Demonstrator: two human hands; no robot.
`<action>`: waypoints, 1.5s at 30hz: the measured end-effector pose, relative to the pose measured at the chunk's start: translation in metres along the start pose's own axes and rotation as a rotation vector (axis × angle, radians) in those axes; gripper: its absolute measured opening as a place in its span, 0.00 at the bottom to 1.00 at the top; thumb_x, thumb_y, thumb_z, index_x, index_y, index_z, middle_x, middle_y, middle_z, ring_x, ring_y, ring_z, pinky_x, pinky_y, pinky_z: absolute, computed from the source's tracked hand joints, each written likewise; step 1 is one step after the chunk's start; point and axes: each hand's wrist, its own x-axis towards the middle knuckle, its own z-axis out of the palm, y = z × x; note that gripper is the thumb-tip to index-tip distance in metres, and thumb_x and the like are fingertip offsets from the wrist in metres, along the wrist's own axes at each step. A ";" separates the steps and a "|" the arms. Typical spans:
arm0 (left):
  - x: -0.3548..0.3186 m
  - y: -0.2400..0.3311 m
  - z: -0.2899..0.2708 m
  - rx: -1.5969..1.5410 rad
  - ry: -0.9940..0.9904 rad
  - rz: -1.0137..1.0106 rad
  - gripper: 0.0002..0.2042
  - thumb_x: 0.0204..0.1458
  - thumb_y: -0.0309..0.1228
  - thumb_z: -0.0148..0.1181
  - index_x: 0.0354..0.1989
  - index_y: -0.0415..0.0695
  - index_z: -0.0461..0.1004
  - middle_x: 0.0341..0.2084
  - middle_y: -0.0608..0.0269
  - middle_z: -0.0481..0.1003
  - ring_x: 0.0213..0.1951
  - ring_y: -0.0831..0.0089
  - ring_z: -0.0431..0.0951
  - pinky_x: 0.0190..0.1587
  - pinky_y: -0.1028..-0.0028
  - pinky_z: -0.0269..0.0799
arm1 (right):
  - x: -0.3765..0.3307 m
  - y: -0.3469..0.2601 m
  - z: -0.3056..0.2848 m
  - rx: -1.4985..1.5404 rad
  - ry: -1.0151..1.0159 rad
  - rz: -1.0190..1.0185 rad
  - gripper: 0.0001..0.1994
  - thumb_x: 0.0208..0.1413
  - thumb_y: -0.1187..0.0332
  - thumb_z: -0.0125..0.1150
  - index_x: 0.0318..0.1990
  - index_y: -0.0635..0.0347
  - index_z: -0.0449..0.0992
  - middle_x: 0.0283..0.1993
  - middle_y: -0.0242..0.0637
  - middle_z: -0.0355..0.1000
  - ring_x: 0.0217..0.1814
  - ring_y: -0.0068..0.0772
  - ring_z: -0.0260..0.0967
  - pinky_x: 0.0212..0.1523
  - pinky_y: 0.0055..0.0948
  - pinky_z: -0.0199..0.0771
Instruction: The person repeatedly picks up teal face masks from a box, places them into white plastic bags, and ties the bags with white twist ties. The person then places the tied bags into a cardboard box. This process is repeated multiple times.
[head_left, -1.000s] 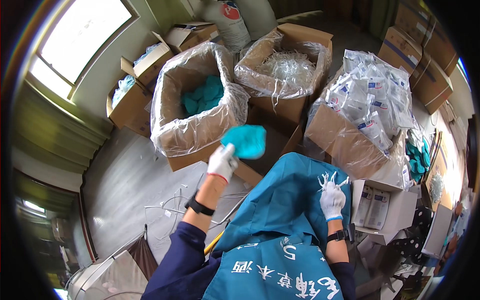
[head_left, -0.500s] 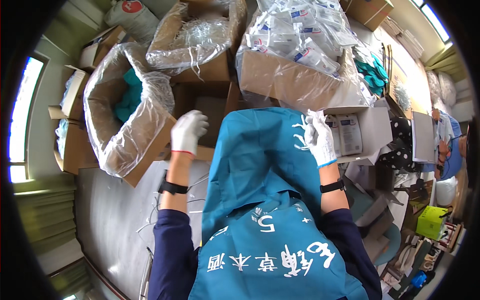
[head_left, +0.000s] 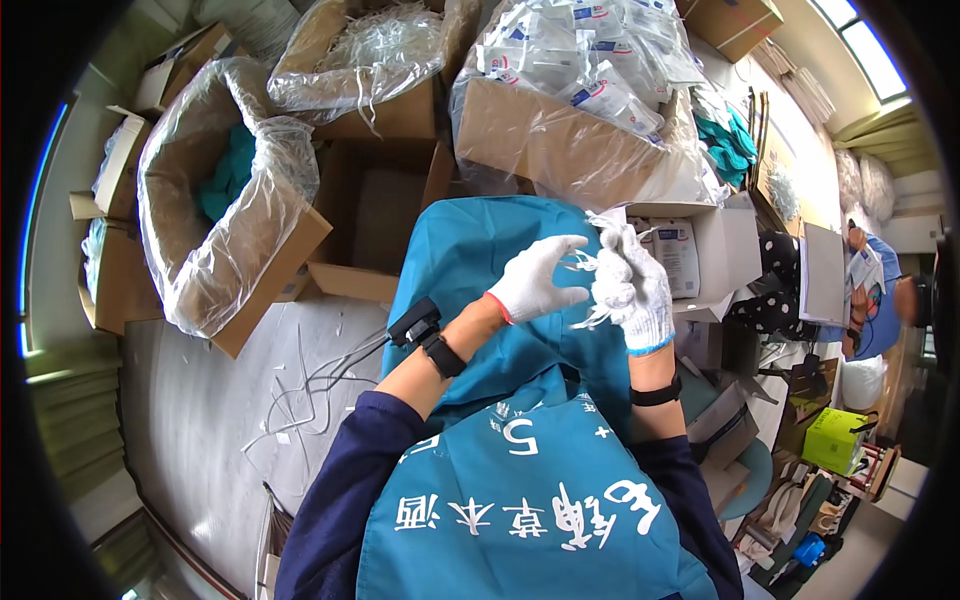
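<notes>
Head view looks down at a person in a teal apron with two white gloves on. Right hand (head_left: 632,285) is closed around a small bunch of thin white plastic pieces (head_left: 590,262), and their ends stick out by the knuckles. Left hand (head_left: 535,280) is half spread, with its fingers reaching at the loose ends of that bunch, just touching them. Both hands hover over a teal cloth (head_left: 470,250) that lies over the lap.

Behind the cloth stand open boxes. One big box with a clear bag (head_left: 215,215) has teal folded things deep inside. Another box (head_left: 365,60) holds a tangle of clear plastic bits. A third box (head_left: 575,95) is piled high with flat white packets. Some thin white strips (head_left: 310,385) lie on the grey floor by the left arm.

My guess is that the work is only partly done: the bunch is in hand and being sorted, nothing is set on the cloth yet, and the boxes look quite full.
</notes>
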 end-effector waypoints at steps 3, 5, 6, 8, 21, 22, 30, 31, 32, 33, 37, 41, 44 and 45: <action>0.002 0.002 -0.004 -0.128 -0.110 -0.049 0.27 0.53 0.38 0.70 0.60 0.42 0.70 0.51 0.55 0.76 0.52 0.67 0.78 0.56 0.69 0.74 | -0.004 0.004 0.017 -0.021 -0.032 -0.030 0.15 0.71 0.58 0.50 0.49 0.61 0.74 0.24 0.28 0.63 0.16 0.18 0.56 0.15 0.17 0.58; 0.001 0.003 -0.011 -0.067 -0.217 -0.088 0.25 0.56 0.40 0.68 0.58 0.41 0.71 0.49 0.55 0.77 0.53 0.68 0.78 0.56 0.69 0.75 | -0.006 0.002 0.021 -0.102 0.008 -0.046 0.16 0.72 0.57 0.49 0.51 0.61 0.74 0.25 0.30 0.66 0.16 0.19 0.57 0.14 0.18 0.57; 0.000 -0.003 -0.009 -0.282 -0.250 -0.094 0.24 0.58 0.43 0.66 0.57 0.41 0.72 0.47 0.55 0.78 0.51 0.67 0.78 0.54 0.68 0.75 | -0.005 0.002 0.024 -0.122 0.037 -0.053 0.17 0.72 0.56 0.47 0.52 0.61 0.74 0.25 0.30 0.65 0.15 0.19 0.56 0.13 0.19 0.57; -0.003 -0.014 -0.007 -0.709 -0.309 -0.110 0.24 0.62 0.48 0.60 0.57 0.40 0.72 0.44 0.55 0.79 0.49 0.66 0.80 0.52 0.67 0.77 | 0.000 0.000 0.022 -0.034 0.002 -0.040 0.19 0.73 0.55 0.45 0.55 0.61 0.73 0.30 0.36 0.72 0.15 0.20 0.58 0.13 0.20 0.58; -0.017 0.004 -0.010 -0.685 -0.254 -0.553 0.18 0.68 0.41 0.52 0.42 0.36 0.78 0.34 0.53 0.83 0.22 0.80 0.73 0.23 0.81 0.65 | 0.004 0.001 -0.005 -0.127 0.040 -0.174 0.19 0.72 0.57 0.46 0.56 0.64 0.72 0.47 0.49 0.80 0.31 0.33 0.79 0.20 0.19 0.71; -0.017 0.004 -0.009 -0.672 -0.247 -0.565 0.17 0.67 0.41 0.53 0.42 0.36 0.78 0.34 0.53 0.83 0.22 0.81 0.73 0.24 0.81 0.65 | 0.005 0.001 -0.006 -0.134 0.080 -0.181 0.18 0.72 0.58 0.46 0.56 0.63 0.72 0.47 0.49 0.80 0.33 0.35 0.80 0.22 0.20 0.73; -0.016 -0.003 -0.002 -0.498 -0.081 -0.686 0.18 0.64 0.42 0.59 0.42 0.36 0.78 0.30 0.56 0.82 0.23 0.80 0.76 0.25 0.81 0.67 | 0.011 0.012 -0.014 -0.192 0.155 -0.311 0.14 0.71 0.64 0.48 0.55 0.64 0.73 0.45 0.49 0.80 0.43 0.45 0.83 0.28 0.24 0.78; -0.016 -0.001 -0.002 -0.465 -0.036 -0.688 0.17 0.64 0.42 0.58 0.40 0.36 0.78 0.28 0.57 0.82 0.24 0.80 0.76 0.25 0.81 0.67 | 0.011 0.013 -0.014 -0.200 0.143 -0.313 0.14 0.71 0.65 0.48 0.55 0.64 0.73 0.45 0.49 0.80 0.43 0.45 0.83 0.28 0.24 0.78; -0.015 0.002 -0.002 -0.432 0.008 -0.690 0.17 0.64 0.42 0.57 0.39 0.37 0.77 0.27 0.57 0.81 0.24 0.80 0.77 0.25 0.81 0.67 | 0.010 0.014 -0.012 -0.203 0.135 -0.302 0.14 0.71 0.65 0.48 0.54 0.64 0.73 0.46 0.49 0.80 0.44 0.45 0.83 0.29 0.23 0.78; -0.014 0.003 -0.002 -0.399 0.053 -0.691 0.17 0.64 0.42 0.57 0.38 0.37 0.77 0.26 0.58 0.81 0.24 0.79 0.78 0.25 0.80 0.67 | 0.009 0.014 -0.009 -0.206 0.127 -0.291 0.14 0.71 0.65 0.48 0.54 0.64 0.72 0.46 0.49 0.80 0.44 0.45 0.83 0.29 0.23 0.78; -0.017 -0.010 0.000 -0.579 0.077 -0.667 0.15 0.65 0.40 0.51 0.33 0.40 0.73 0.25 0.58 0.79 0.24 0.76 0.77 0.25 0.78 0.68 | 0.009 0.020 -0.002 -0.221 0.073 -0.304 0.14 0.71 0.66 0.49 0.55 0.65 0.72 0.47 0.50 0.80 0.44 0.46 0.83 0.30 0.23 0.79; -0.022 -0.020 -0.001 -0.932 0.007 -0.680 0.14 0.64 0.41 0.47 0.37 0.41 0.72 0.29 0.52 0.79 0.25 0.71 0.79 0.27 0.75 0.71 | 0.010 0.022 -0.004 -0.251 0.125 -0.304 0.15 0.71 0.65 0.48 0.56 0.65 0.72 0.47 0.49 0.80 0.45 0.44 0.82 0.28 0.22 0.77; -0.022 -0.017 -0.003 -1.021 0.022 -0.741 0.16 0.65 0.43 0.50 0.37 0.41 0.72 0.29 0.53 0.79 0.27 0.71 0.79 0.30 0.76 0.72 | 0.011 0.025 -0.006 -0.291 0.170 -0.307 0.17 0.72 0.60 0.48 0.56 0.64 0.72 0.46 0.46 0.80 0.45 0.41 0.83 0.21 0.18 0.71; -0.022 -0.013 -0.004 -0.999 0.026 -0.739 0.17 0.65 0.44 0.51 0.38 0.41 0.72 0.29 0.53 0.80 0.27 0.71 0.79 0.30 0.76 0.72 | 0.012 0.026 -0.007 -0.283 0.163 -0.305 0.17 0.72 0.60 0.48 0.56 0.64 0.72 0.46 0.46 0.80 0.45 0.41 0.83 0.21 0.18 0.71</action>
